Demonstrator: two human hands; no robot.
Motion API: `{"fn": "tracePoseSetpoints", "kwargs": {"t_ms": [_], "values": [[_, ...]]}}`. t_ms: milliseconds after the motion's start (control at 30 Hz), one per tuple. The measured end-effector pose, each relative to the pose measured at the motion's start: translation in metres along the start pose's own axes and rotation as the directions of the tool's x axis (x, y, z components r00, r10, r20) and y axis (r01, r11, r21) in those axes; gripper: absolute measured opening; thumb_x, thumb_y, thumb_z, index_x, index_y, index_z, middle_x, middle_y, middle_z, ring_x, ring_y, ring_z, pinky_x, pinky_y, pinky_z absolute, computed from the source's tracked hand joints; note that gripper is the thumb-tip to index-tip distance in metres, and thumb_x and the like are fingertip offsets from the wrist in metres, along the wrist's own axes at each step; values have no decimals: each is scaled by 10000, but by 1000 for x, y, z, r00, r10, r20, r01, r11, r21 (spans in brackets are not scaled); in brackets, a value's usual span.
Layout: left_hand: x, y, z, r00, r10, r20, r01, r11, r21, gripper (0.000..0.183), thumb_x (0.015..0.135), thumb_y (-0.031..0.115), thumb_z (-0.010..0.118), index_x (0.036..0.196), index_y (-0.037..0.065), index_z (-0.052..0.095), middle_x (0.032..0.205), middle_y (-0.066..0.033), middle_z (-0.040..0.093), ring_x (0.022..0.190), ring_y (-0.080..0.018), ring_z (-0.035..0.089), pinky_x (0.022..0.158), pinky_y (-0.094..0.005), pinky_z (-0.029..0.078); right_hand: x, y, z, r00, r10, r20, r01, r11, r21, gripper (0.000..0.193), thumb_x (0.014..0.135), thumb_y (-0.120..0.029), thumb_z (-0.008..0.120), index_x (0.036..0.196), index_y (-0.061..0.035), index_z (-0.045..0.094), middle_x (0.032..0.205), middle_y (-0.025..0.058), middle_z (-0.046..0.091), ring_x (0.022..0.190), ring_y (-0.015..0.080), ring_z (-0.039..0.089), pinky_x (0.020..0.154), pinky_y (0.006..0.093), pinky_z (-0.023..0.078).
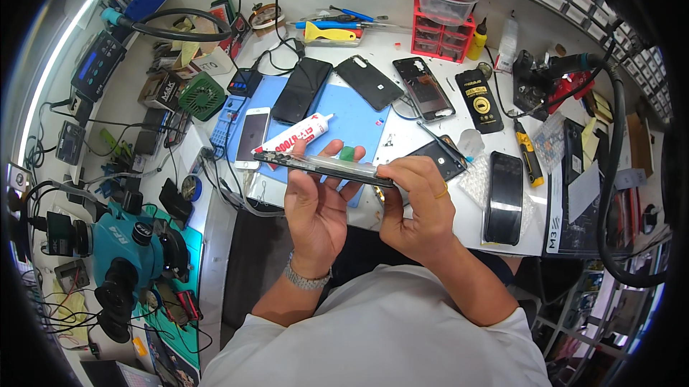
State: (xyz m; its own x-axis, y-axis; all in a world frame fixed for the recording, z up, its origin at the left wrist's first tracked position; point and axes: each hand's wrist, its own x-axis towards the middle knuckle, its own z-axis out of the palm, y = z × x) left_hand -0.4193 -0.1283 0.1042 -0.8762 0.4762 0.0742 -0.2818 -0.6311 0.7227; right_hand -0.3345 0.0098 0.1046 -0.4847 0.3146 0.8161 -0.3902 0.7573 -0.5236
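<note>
A thin, dark phone body (323, 167), opened up, is held almost edge-on above the front of the bench. My left hand (313, 209) supports it from below, with the thumb at its near side and the fingers curled behind. At its right end, my right hand (420, 204) pinches the edge between thumb and fingers. A pale, shiny layer shows along the upper face, and a small green tab (347, 153) sticks up behind it. Most of the phone's faces are turned out of sight. Just behind lies a white and red glue tube (305, 132).
On the blue mat (352, 118) and around it lie a white phone (253, 132), a black phone (301, 89), back covers (368, 82) and a screwdriver (441, 142). A yellow cutter (529, 154) lies to the right. A teal microscope (133, 243) stands at left.
</note>
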Motion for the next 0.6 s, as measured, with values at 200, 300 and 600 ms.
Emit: {"fn": "tracePoseSetpoints", "kwargs": {"t_ms": [200,300,600], "values": [[7,2,-8,991,-131,-9,130,990,-58,557,1177,449,530,1598,94,444,1531,-271,595,1384,-464,644,1081,-543,619,0,-5,-3,999,27,36,-29,999,43,514,785,211,756,1258,13,724,1088,153,702,913,304,702,750,363,580],[9,4,-11,984,-179,-19,176,979,-101,564,1158,449,561,1561,61,486,1525,-302,596,1353,-462,665,1081,-522,617,7,-11,-6,996,50,70,-57,992,113,492,811,164,805,1268,-4,740,1082,138,703,915,289,697,742,354,574],[15,4,-15,971,-226,78,237,949,-206,684,1131,481,578,1546,-58,508,1522,-388,563,1403,-479,618,1164,-578,560,7,-14,-10,972,110,205,-156,962,224,392,829,61,816,1203,-27,735,1100,133,687,922,332,663,798,417,541]]}}
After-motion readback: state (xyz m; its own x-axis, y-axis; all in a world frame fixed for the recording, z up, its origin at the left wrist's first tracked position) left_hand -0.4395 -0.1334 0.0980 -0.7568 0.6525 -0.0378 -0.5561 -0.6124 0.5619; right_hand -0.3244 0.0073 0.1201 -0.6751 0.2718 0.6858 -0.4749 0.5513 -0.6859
